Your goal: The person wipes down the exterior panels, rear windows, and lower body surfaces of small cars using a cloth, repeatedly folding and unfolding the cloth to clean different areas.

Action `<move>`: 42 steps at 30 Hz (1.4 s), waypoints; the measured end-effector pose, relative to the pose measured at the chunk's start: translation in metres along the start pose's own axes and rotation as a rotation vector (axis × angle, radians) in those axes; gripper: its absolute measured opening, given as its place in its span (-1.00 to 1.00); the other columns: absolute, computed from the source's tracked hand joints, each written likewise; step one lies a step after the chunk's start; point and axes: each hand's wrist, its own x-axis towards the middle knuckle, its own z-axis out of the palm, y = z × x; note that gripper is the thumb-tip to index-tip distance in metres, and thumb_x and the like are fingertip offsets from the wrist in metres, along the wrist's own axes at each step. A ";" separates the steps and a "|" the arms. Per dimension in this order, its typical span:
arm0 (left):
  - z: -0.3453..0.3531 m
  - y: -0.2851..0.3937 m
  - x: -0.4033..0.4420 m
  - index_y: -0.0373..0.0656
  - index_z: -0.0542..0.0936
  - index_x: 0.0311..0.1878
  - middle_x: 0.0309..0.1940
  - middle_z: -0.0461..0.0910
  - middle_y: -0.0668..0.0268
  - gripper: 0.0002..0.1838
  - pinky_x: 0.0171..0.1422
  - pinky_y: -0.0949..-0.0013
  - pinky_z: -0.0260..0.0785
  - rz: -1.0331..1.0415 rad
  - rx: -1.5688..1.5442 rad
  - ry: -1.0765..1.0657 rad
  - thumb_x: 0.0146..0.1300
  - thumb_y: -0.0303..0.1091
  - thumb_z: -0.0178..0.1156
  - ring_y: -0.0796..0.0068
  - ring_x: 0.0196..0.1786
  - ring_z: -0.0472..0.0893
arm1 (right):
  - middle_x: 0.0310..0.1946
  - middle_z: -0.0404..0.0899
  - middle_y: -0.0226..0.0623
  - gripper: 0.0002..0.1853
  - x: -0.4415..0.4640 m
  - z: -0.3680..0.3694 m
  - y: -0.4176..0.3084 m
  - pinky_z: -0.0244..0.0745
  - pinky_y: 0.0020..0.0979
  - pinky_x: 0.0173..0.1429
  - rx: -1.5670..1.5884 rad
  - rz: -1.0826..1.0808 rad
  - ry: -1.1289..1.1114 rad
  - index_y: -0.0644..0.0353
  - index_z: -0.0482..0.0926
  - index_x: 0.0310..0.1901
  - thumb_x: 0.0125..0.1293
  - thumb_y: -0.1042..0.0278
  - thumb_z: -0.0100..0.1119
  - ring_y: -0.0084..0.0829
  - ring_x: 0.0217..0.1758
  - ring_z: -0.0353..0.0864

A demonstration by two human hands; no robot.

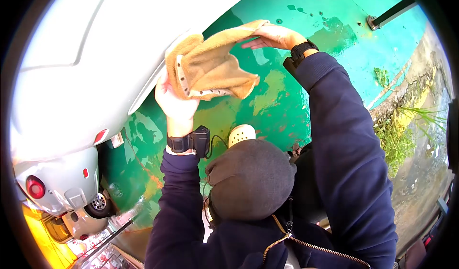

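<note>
- The tan cloth [205, 70] was suspended between both hands, above the green floor [291, 116] and just beside the white car [110, 54].
- Left hand [174, 102]: grasping the cloth at its lower left; the fingers were largely hidden behind the fabric. Whether this hand touched the car could not be determined.
- Right hand [278, 35]: holding the cloth's upper end, several fingers extended beneath it; the exact pinch was obscured.
- Folds concealed part of the cloth. A pale edging with dark spots was visible along part of it; the nature of the spots was unclear.
- The white car's bodywork was overexposed and cut off by the frame, leaving surface detail hard to make out.
- A cream clog [242, 134] was partly covered by the person's dark-clad knee [253, 178].
- The post [394, 12] at upper right was cut off by the dark lens border.
</note>
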 end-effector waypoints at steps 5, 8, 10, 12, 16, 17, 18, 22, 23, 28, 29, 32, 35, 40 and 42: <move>0.011 -0.020 0.006 -0.23 0.37 0.26 0.25 0.39 0.08 -0.42 0.38 -0.07 0.15 -0.239 -0.239 -0.262 0.25 -0.09 0.00 0.04 0.30 0.35 | 0.14 0.46 -0.47 -0.34 0.005 0.014 0.011 0.39 -0.43 0.17 -0.405 0.214 0.122 -0.02 0.37 0.23 0.15 -0.10 0.29 -0.51 0.16 0.44; 0.038 -0.046 0.016 -0.23 0.35 0.27 0.17 0.45 0.11 -0.37 0.29 -0.03 0.26 -0.390 -0.483 -0.526 0.21 -0.02 0.00 0.06 0.16 0.46 | 0.17 0.42 -0.45 -0.34 0.006 0.036 0.007 0.33 -0.44 0.24 -0.242 0.093 -0.009 -0.02 0.34 0.26 0.19 -0.10 0.28 -0.52 0.23 0.37; 0.066 -0.048 0.012 -0.21 0.35 0.27 0.13 0.46 0.12 -0.33 0.25 -0.02 0.30 -0.345 -0.448 -0.593 0.18 0.04 0.00 0.09 0.11 0.49 | 0.20 0.40 -0.44 -0.34 0.001 0.044 -0.008 0.30 -0.45 0.27 -0.006 -0.045 -0.144 -0.01 0.34 0.28 0.21 -0.09 0.27 -0.52 0.26 0.33; 0.068 -0.049 0.009 -0.23 0.40 0.22 0.13 0.47 0.07 -0.39 0.21 -0.06 0.33 -0.234 -0.421 -0.534 0.16 -0.04 0.03 0.05 0.14 0.48 | 0.14 0.50 -0.33 -0.47 -0.002 0.049 -0.011 0.40 -0.35 0.25 0.121 -0.025 -0.038 0.10 0.43 0.19 0.27 0.01 0.22 -0.44 0.15 0.48; 0.025 -0.043 0.006 -0.21 0.35 0.26 0.19 0.44 0.10 -0.44 0.35 -0.07 0.17 -0.211 -0.483 -0.280 0.24 -0.13 -0.07 0.08 0.28 0.37 | 0.11 0.53 -0.32 -0.57 -0.013 0.037 0.010 0.46 -0.35 0.19 0.635 0.014 -0.002 0.16 0.47 0.15 0.30 0.17 0.19 -0.44 0.10 0.53; 0.004 -0.043 0.006 -0.23 0.34 0.26 0.20 0.42 0.09 -0.45 0.37 -0.08 0.15 -0.223 -0.351 -0.177 0.25 -0.16 -0.09 0.07 0.29 0.36 | 0.04 0.57 -0.32 -0.60 0.016 -0.013 0.036 0.49 -0.35 0.13 0.236 -0.130 0.049 0.16 0.49 0.11 0.30 0.17 0.18 -0.46 0.06 0.54; -0.019 -0.042 0.007 -0.24 0.33 0.26 0.21 0.41 0.08 -0.46 0.40 -0.08 0.13 -0.234 -0.218 -0.077 0.26 -0.19 -0.11 0.06 0.30 0.36 | -0.03 0.59 -0.22 -0.60 0.001 0.008 0.012 0.49 -0.36 0.13 -0.002 -0.074 0.291 0.18 0.46 0.17 0.34 0.22 0.10 -0.47 0.05 0.56; -0.084 -0.037 -0.019 -0.36 0.33 0.20 0.21 0.40 0.00 -0.51 0.43 -0.05 0.10 -0.358 -0.069 0.314 0.26 -0.26 -0.13 0.04 0.30 0.36 | -0.06 0.60 -0.22 -0.54 0.001 -0.011 0.014 0.44 -0.36 0.11 -0.904 0.261 0.465 0.22 0.55 0.05 0.14 0.15 0.18 -0.40 0.03 0.55; -0.094 -0.037 -0.022 -0.40 0.36 0.14 0.20 0.40 -0.04 -0.55 0.42 -0.02 0.12 -0.354 -0.125 0.384 0.25 -0.31 -0.12 0.02 0.29 0.37 | -0.05 0.60 -0.24 -0.52 0.008 -0.021 0.025 0.43 -0.34 0.09 -1.228 0.347 0.438 0.21 0.58 -0.01 0.06 0.11 0.21 -0.38 -0.01 0.56; -0.118 -0.033 -0.021 -0.45 0.39 0.01 0.10 0.47 -0.04 -0.62 0.43 0.05 0.14 -0.311 -0.365 0.596 0.15 -0.41 -0.02 0.03 0.23 0.41 | -0.18 0.59 -0.28 -0.52 0.024 -0.006 0.015 0.42 -0.38 0.05 -0.577 0.348 0.294 0.17 0.57 0.02 0.03 0.17 0.21 -0.43 -0.11 0.55; -0.134 -0.031 -0.015 -0.44 0.41 -0.05 0.05 0.50 -0.01 -0.65 0.42 0.08 0.15 -0.293 -0.447 0.543 0.10 -0.45 0.01 0.05 0.21 0.43 | -0.25 0.55 -0.35 -0.49 0.029 -0.004 0.010 0.41 -0.41 0.03 -0.228 0.183 0.299 0.15 0.48 0.11 0.06 0.29 0.16 -0.49 -0.16 0.53; -0.121 -0.012 0.007 -0.40 0.45 -0.14 -0.09 0.56 0.07 -0.72 0.39 0.14 0.19 -0.014 -0.194 0.259 0.02 -0.61 -0.04 0.16 0.16 0.46 | -0.37 0.45 -0.48 -0.41 0.036 0.025 -0.004 0.41 -0.47 0.01 0.271 -0.201 0.281 0.12 0.31 0.25 0.11 0.51 0.08 -0.58 -0.25 0.47; -0.083 0.000 0.020 -0.38 0.45 -0.02 -0.01 0.51 0.13 -0.61 0.42 0.13 0.14 0.165 -0.168 0.095 0.01 -0.68 -0.04 0.22 0.18 0.42 | -0.39 0.38 -0.54 -0.32 0.047 0.031 0.000 0.40 -0.48 0.04 0.450 -0.444 0.180 0.12 0.15 0.32 0.11 0.65 0.03 -0.59 -0.25 0.44; -0.068 -0.012 0.035 -0.35 0.45 0.03 0.04 0.49 0.15 -0.62 0.41 0.17 0.16 0.164 -0.310 -0.026 0.09 -0.63 -0.01 0.26 0.19 0.41 | -0.24 0.44 -0.43 -0.11 0.045 0.046 -0.008 0.38 -0.51 0.07 0.476 -0.325 0.098 0.19 -0.12 0.46 0.10 0.56 0.11 -0.61 -0.24 0.47; -0.061 -0.007 0.032 -0.28 0.47 -0.04 -0.05 0.53 0.22 -0.68 0.24 0.28 0.31 0.080 -0.282 0.040 0.10 -0.65 0.00 0.35 0.05 0.48 | -0.27 0.45 -0.47 -0.22 0.046 0.049 -0.004 0.39 -0.51 0.05 0.447 -0.302 0.125 0.22 0.05 0.41 0.13 0.50 0.11 -0.61 -0.23 0.46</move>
